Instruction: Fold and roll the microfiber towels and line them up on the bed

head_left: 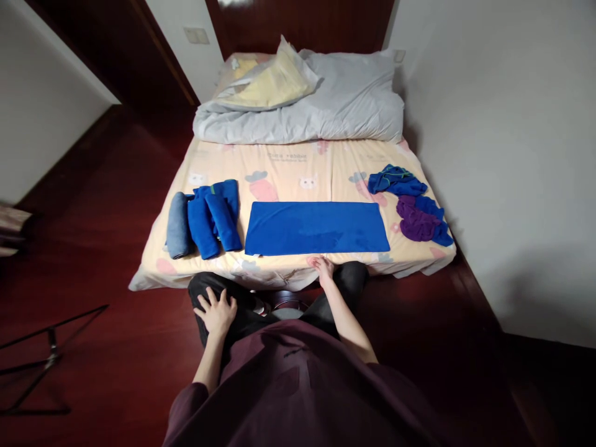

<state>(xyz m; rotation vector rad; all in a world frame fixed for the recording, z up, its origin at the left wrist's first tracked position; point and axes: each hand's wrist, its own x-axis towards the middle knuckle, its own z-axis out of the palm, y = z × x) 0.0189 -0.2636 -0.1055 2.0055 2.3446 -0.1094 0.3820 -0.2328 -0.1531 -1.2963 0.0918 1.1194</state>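
A blue towel (316, 228) lies spread flat as a long rectangle near the front edge of the bed. My right hand (323, 270) is at the mattress edge just below the towel, fingers stretched out and holding nothing. On my left knee rests my left hand (216, 311), its fingers spread. Left of the flat towel sit a rolled grey-blue towel (179, 226) and several rolled blue towels (203, 225) side by side. To the right are a crumpled blue cloth (395, 180) with green edging and a crumpled purple cloth (418, 220) against another blue one.
The bed (288, 171) has a patterned cream sheet, with a folded grey quilt (354, 93) and a yellow pillow (274, 84) at its far end. A white wall (503, 155) runs along the right. Black metal legs (51, 360) stand on the floor at left.
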